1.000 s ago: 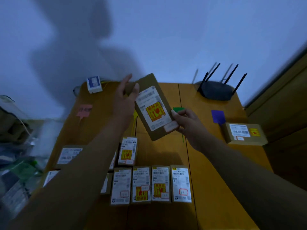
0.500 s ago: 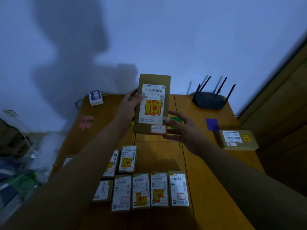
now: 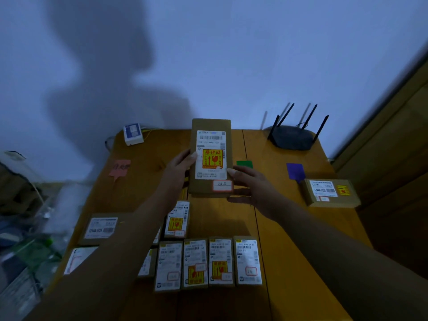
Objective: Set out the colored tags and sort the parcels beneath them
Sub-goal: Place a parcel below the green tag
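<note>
Parcel [image 3: 210,156] turned upright, left hand [image 3: 179,166], right hand [image 3: 251,185] gripping side edges

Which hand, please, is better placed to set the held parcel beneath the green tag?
Probably the right hand: it grips the parcel on the side nearest the green tag; the left hand holds the far edge.

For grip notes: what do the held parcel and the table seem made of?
Held parcel: likely brown cardboard, matte, with square folded edges; white paper label and yellow sticker on its face. Table: probably wood or veneer, orange-brown, slight sheen, straight seams between boards; the dim light leaves which open.
</note>
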`<act>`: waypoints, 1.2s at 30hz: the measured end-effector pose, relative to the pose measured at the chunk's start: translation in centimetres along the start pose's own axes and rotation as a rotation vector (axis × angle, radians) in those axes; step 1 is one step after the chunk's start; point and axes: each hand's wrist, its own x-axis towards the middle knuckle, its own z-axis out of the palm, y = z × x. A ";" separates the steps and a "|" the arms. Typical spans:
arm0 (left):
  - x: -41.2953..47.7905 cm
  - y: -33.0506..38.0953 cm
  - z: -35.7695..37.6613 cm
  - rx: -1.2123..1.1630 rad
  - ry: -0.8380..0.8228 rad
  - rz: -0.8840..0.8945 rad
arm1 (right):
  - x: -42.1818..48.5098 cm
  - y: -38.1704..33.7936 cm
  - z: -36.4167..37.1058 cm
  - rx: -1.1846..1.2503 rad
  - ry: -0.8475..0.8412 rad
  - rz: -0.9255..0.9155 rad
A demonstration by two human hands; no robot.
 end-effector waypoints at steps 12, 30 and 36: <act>1.4 -7.9 6.3 0.220 -0.025 -0.080 | -2.0 5.2 -4.3 -0.177 0.225 0.141; 9.9 -21.3 23.8 0.320 -0.032 -0.279 | 4.5 15.2 -23.1 -0.140 0.425 0.365; 11.6 -22.5 24.0 0.361 0.038 -0.351 | 7.1 16.7 -24.0 -0.065 0.366 0.391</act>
